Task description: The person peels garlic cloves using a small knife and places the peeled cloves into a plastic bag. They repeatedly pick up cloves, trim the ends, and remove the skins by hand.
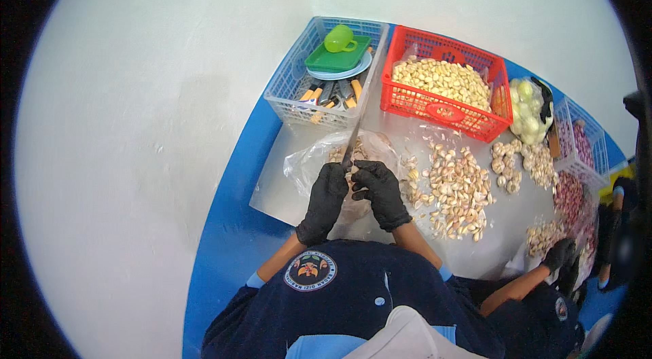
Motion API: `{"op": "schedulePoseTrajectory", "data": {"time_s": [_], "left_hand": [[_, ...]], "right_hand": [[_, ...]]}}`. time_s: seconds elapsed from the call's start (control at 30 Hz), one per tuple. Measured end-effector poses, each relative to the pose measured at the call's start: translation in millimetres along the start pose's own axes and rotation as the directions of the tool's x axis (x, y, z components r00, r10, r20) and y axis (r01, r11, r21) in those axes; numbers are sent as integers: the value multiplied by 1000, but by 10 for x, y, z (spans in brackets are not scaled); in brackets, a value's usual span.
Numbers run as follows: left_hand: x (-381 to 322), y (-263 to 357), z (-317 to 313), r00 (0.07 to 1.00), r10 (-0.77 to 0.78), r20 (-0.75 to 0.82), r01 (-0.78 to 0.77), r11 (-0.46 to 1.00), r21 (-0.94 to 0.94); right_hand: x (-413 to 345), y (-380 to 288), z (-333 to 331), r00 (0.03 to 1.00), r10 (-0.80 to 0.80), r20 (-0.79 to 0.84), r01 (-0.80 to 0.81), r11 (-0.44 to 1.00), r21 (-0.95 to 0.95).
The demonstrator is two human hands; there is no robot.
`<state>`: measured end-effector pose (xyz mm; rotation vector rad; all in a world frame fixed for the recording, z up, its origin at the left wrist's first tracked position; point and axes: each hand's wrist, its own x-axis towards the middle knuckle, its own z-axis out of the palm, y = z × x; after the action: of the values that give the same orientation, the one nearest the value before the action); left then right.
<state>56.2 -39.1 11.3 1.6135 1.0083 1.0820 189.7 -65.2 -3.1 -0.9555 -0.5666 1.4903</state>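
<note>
My left hand (326, 201), in a black glove, grips a knife (354, 140) whose long narrow blade points away from me. Close beside it, my right hand (383, 195), gloved in black too, pinches a small pale garlic clove (351, 173) near the base of the blade. The gloves partly cover the clove, and the knife's handle is hidden. Under both hands lies an opened clear plastic bag (305, 158) with garlic peelings (337, 154) in it. Unpeeled garlic cloves (458, 191) spread over the metal tabletop (277, 183) to the right of my right hand.
A clear crate (285, 104) holds several knives, plates, a green tray and a green cup (338, 39). Beyond the cloves stands a red crate (443, 122) of peeled garlic. Farther right are garlic bulbs (507, 165), bagged onions (527, 109), shallots (568, 193) and a co-worker's gloved hand (559, 254).
</note>
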Motion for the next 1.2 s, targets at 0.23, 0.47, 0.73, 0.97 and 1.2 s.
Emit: {"op": "schedulePoseTrajectory", "data": {"time_s": [0.23, 0.47, 0.73, 0.97, 1.2], "left_hand": [[156, -20, -310, 942, -10, 334, -72, 971, 230], [449, 85, -562, 932, -177, 315, 191, 981, -13], [273, 89, -538, 818, -203, 538, 324, 936, -140], [262, -31, -574, 836, -132, 533, 223, 968, -111], [213, -108, -498, 857, -216, 469, 302, 946, -117]], "right_hand": [[-77, 45, 38, 997, -74, 4, 75, 996, -42], [-155, 191, 160, 983, 17, -180, 24, 975, 222], [-15, 378, 255, 885, -340, -320, 297, 939, -176], [-40, 325, 366, 848, -342, -405, 286, 938, -195], [-44, 364, 399, 826, -456, -330, 363, 880, -306]]}}
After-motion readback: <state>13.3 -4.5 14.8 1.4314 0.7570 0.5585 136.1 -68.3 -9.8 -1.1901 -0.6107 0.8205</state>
